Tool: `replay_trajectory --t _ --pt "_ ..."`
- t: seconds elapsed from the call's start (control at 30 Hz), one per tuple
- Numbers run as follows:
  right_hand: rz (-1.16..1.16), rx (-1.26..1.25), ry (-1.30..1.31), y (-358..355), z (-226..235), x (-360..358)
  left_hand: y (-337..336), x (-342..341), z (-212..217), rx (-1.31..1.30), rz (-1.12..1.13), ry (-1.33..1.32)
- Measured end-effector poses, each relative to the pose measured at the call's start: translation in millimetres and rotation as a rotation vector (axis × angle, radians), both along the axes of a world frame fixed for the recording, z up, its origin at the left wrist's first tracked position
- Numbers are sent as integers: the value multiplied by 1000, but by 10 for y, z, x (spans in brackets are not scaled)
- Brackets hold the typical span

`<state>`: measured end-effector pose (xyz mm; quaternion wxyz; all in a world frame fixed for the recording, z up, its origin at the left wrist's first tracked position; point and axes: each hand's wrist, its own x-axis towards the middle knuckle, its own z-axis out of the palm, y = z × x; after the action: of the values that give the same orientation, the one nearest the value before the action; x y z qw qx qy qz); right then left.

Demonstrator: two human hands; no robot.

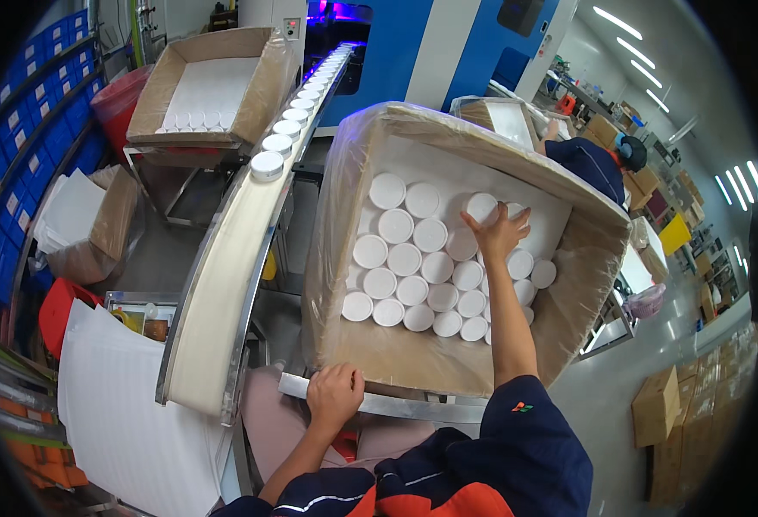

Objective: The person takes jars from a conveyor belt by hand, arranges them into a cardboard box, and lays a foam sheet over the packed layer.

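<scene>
A big cardboard box (pixel 448 372) lined with clear plastic stands before me. Inside it, rows of round white lidded tubs (pixel 436 267) rest on a white sheet (pixel 448 164). My right hand (pixel 497 234) reaches in toward the far side of the rows. Its thumb and fingers are spread around two white tubs (pixel 482 207), gripping them from above. Near the box's front left corner, my left hand (pixel 336 395) is closed over the metal rail (pixel 396 408) along the front edge; its fingertips are partly hidden.
A conveyor belt (pixel 224 284) on the left carries a line of white tubs (pixel 267 165) from a blue machine (pixel 387 69). Another lined box (pixel 262 95) stands beyond it. White sheets (pixel 129 396) lie lower left, near blue bins (pixel 4 207). A co-worker (pixel 590 164) bends at the far right.
</scene>
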<state>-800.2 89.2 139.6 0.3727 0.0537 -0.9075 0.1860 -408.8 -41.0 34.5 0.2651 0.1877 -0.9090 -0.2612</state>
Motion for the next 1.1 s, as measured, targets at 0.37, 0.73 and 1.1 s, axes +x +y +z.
replay_trajectory --t 0.37,0.73,1.1 --pt "8 95 -217 -326 -176 223 -357 48 657 629 41 294" --pt "871 -281 -39 -422 -512 1602 -2319 -1155 1580 -210 276 367" --pt "1397 -196 -387 -586 -992 3000 -3124 -2500 1177 -158 508 -263"
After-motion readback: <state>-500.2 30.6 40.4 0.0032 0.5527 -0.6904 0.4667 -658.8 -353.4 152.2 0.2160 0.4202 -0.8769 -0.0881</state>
